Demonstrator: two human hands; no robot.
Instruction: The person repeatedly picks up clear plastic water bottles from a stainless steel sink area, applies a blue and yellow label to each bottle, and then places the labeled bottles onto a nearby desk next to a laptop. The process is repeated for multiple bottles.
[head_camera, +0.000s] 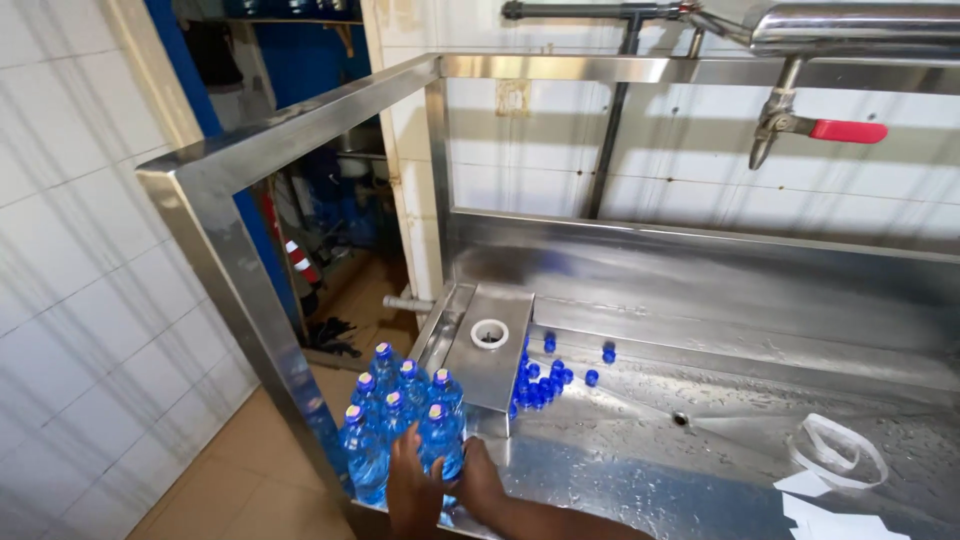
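Note:
Several blue-tinted water bottles with blue caps stand packed together at the left end of a stainless steel basin. My left hand wraps the near side of the front bottle from the left. My right hand presses against the same bottle from the right, with its forearm running off toward the bottom edge. The fingertips are hidden behind the bottles.
Loose blue caps lie by a raised steel block that carries a white ring. A drain hole and white strap loops are to the right. A tap with a red handle hangs above. A steel frame borders the left.

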